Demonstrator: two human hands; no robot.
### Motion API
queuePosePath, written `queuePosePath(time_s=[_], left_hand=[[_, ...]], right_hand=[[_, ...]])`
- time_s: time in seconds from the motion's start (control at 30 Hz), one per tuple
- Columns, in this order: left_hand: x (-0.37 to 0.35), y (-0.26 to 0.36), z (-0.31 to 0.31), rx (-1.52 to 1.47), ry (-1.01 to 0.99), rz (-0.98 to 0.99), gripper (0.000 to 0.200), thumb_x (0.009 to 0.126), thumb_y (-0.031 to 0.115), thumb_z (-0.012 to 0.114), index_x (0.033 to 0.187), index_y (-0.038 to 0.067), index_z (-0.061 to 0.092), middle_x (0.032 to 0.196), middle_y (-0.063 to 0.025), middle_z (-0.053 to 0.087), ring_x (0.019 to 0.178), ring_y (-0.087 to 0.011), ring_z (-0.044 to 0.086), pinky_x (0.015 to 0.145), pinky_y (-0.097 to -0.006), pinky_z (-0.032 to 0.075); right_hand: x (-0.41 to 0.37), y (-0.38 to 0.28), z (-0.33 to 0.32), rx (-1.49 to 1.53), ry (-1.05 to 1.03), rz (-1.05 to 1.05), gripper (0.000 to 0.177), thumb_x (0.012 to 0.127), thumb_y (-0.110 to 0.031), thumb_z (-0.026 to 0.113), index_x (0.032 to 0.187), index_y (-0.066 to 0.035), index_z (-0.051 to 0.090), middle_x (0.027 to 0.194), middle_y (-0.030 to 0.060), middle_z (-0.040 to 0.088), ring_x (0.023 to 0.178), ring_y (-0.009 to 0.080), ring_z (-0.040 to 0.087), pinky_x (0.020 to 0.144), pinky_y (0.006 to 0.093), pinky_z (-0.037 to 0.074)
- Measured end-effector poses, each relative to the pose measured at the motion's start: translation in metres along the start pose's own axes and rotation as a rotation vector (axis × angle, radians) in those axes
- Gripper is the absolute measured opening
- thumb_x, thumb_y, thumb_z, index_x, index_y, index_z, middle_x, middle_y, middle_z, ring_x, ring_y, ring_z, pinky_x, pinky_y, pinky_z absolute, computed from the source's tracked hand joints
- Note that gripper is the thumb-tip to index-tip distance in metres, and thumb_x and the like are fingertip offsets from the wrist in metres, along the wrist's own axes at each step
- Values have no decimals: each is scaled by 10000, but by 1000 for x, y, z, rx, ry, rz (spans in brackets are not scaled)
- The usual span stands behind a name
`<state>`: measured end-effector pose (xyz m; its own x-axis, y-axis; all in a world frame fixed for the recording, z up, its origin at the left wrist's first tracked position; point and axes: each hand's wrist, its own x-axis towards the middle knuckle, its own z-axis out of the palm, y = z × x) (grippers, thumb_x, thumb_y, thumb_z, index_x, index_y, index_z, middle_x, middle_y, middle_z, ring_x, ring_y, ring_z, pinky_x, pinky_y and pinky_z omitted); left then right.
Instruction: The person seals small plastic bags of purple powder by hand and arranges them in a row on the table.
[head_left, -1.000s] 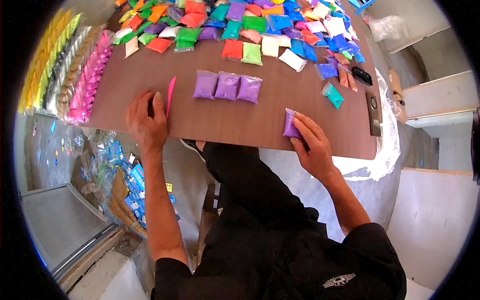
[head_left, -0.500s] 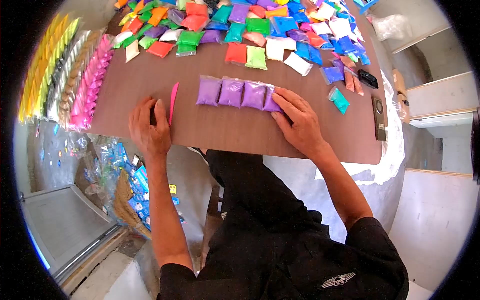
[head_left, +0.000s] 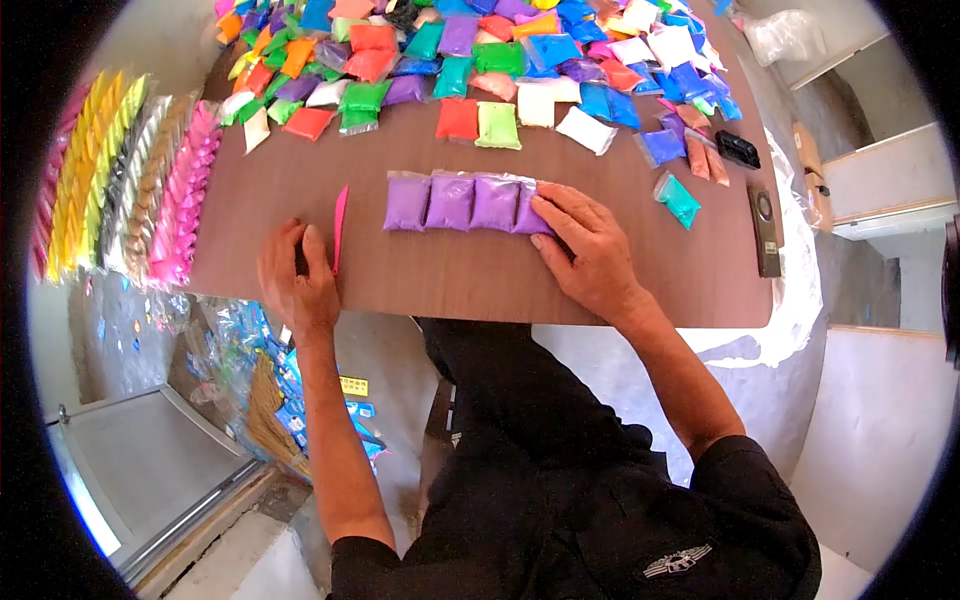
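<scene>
A joined strip of purple clay-like packets (head_left: 450, 203) in clear film lies flat on the brown table. My right hand (head_left: 583, 240) is at its right end, fingers over the last packet and thumb against its lower edge. My left hand (head_left: 300, 275) rests at the table's front edge, fingers bent and thumb apart, with a dark gap between them and no object visible there. Just right of that hand lies a slim pink knife-like plastic tool (head_left: 341, 230), not held.
Many coloured packets (head_left: 480, 60) are heaped along the table's far side. Bundled packet strips (head_left: 185, 200) hang at the left edge. To the right lie a teal packet (head_left: 678, 201), a black tray-like item (head_left: 738, 150) and a dark flat device (head_left: 765, 232). Wrappers and a broom (head_left: 268, 405) are below left.
The view has shifted slightly, so the table's contents sit differently in it. Both hands keep about the same pose, the right one still on the purple strip's end.
</scene>
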<state>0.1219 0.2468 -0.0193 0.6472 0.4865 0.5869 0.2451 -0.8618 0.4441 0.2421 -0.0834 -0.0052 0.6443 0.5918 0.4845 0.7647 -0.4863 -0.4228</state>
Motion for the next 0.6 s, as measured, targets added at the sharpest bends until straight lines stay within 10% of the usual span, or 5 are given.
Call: queuePosePath(time_s=[0.6], left_hand=[[-3, -5, 5, -29, 57, 34, 174, 935, 162, 684, 994, 2, 720, 1100, -154, 726, 1024, -355, 658, 919, -431, 507]], right_hand=[[-5, 4, 2, 111, 53, 70, 346, 851, -97, 744, 1184, -26, 686, 1284, 144, 659, 1216, 319, 612, 1029, 420, 485]])
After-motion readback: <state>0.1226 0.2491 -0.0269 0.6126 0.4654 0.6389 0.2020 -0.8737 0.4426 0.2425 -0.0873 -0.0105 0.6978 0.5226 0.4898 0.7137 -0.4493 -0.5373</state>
